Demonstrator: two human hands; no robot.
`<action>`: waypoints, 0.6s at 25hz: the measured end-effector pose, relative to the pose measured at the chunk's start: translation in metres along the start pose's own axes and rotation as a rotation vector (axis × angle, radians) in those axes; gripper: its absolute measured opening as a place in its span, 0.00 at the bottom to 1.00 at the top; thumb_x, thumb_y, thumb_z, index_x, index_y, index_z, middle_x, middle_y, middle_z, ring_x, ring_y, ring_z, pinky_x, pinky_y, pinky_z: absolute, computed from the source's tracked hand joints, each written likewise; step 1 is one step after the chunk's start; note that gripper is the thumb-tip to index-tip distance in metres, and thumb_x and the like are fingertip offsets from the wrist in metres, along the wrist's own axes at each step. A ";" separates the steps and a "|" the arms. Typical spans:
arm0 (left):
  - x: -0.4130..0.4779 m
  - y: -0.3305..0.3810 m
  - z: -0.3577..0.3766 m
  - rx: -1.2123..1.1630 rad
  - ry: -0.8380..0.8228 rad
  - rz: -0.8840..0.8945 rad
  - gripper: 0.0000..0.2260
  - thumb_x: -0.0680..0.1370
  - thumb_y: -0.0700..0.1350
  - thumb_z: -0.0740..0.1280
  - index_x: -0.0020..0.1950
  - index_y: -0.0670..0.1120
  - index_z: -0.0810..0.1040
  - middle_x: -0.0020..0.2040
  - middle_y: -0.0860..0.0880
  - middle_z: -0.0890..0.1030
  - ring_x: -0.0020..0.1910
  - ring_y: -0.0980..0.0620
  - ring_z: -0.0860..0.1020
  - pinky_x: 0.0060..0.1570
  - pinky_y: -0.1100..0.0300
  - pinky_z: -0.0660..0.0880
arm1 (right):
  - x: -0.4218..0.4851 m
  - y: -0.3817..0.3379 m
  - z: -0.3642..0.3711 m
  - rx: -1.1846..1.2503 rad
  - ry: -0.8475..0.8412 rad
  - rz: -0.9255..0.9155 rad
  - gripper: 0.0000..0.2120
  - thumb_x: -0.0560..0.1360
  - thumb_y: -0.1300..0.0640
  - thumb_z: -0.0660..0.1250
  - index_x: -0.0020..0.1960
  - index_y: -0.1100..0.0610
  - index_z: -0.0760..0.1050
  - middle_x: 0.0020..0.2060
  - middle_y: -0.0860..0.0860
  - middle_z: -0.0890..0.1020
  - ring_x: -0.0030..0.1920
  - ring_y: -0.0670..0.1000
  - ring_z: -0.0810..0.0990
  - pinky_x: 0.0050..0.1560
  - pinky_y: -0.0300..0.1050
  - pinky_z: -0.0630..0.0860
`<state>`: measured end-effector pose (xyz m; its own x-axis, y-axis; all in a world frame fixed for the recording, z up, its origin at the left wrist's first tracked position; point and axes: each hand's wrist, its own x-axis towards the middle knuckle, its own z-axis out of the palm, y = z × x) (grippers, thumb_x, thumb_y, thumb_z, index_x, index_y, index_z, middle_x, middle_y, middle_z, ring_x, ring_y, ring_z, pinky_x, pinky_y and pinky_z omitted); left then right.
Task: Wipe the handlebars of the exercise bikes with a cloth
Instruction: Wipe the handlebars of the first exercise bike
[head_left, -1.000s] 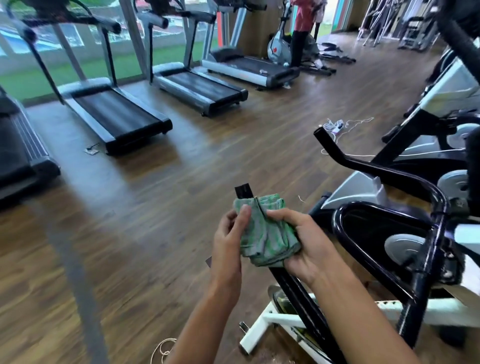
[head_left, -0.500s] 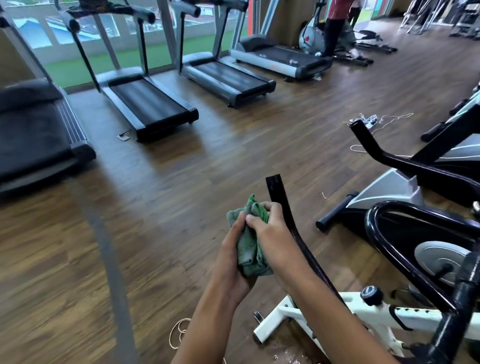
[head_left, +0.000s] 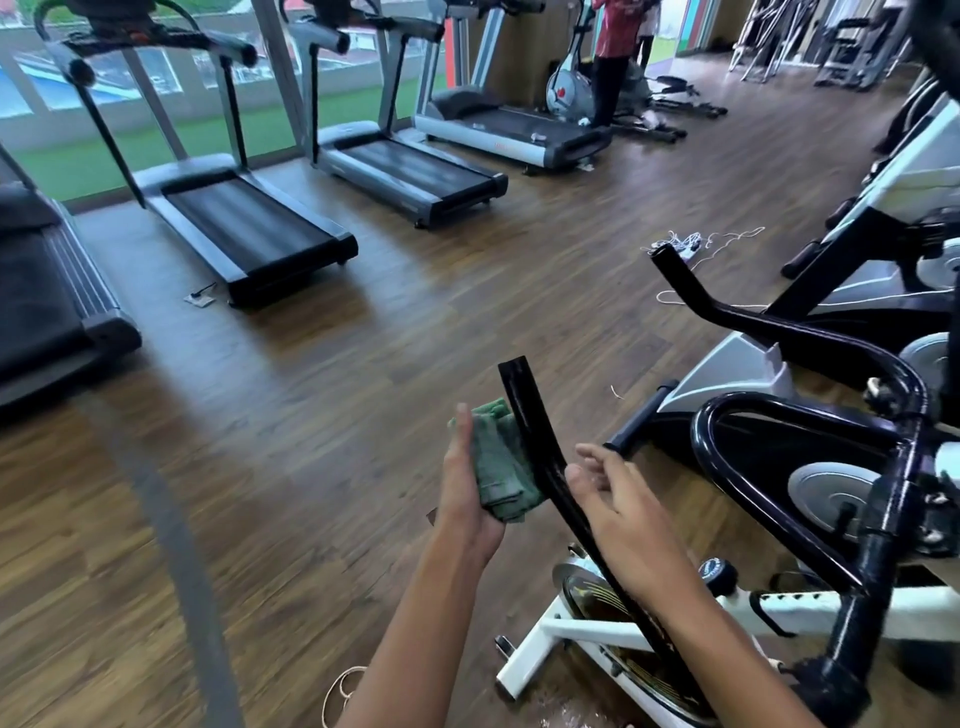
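The right hand (head_left: 621, 512) has come off the cloth (head_left: 501, 470) since half a second ago, when both hands were pressed together on it. It has crossed to the right of the handlebar (head_left: 527, 410), while the cloth has stayed in the left hand (head_left: 460, 486).

The hands are now apart, one on each side of the bar. The left hand holds the cloth with its thumb laid up along it; its fingers are hidden behind the fabric. The right hand is empty, with its fingers relaxed and spread, and its fingertips are just beside the bar. I cannot tell whether they touch it.

The cloth is green and folded into a thick, soft pad with layered edges. It sits against the left side of the handlebar, between that bar and the left palm.

The handlebar is a glossy black tube. It rises from below the right forearm, curves up between the hands and ends in a flat cut tip beyond them. To the right of the right hand the same black tubing forms a rounded loop (head_left: 701, 452). Farther out, a second horn (head_left: 680, 280) points up and away.

Below the right wrist are the bike's white frame (head_left: 566, 631) and a black knob (head_left: 719, 574). Treadmills (head_left: 249, 228) stand well beyond the left hand on the wooden floor (head_left: 363, 415).
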<state>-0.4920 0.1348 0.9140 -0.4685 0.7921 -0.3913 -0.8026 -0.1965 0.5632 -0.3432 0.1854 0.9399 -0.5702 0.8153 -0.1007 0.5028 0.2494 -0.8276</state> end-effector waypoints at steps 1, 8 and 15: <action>0.005 0.000 0.008 0.005 -0.018 -0.012 0.27 0.77 0.65 0.60 0.55 0.42 0.80 0.47 0.42 0.81 0.45 0.44 0.79 0.53 0.48 0.77 | -0.001 0.002 0.001 0.001 -0.047 0.018 0.19 0.81 0.42 0.58 0.70 0.44 0.69 0.62 0.43 0.74 0.62 0.44 0.73 0.59 0.41 0.67; 0.047 0.011 0.030 0.255 -0.026 -0.038 0.39 0.78 0.71 0.49 0.59 0.37 0.79 0.47 0.40 0.81 0.38 0.44 0.81 0.42 0.52 0.79 | 0.007 0.005 0.005 0.037 -0.031 0.065 0.19 0.83 0.43 0.54 0.71 0.46 0.69 0.65 0.47 0.76 0.62 0.43 0.72 0.57 0.41 0.65; 0.041 -0.010 0.028 0.186 -0.107 0.053 0.37 0.77 0.71 0.50 0.51 0.39 0.78 0.37 0.43 0.81 0.32 0.48 0.79 0.36 0.54 0.79 | 0.003 0.006 -0.003 0.113 -0.019 0.096 0.15 0.83 0.45 0.58 0.66 0.48 0.74 0.55 0.45 0.80 0.61 0.46 0.77 0.53 0.39 0.67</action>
<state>-0.4932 0.1856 0.9126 -0.4584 0.8422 -0.2838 -0.6913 -0.1372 0.7094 -0.3401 0.1912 0.9366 -0.5355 0.8223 -0.1923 0.4804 0.1094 -0.8702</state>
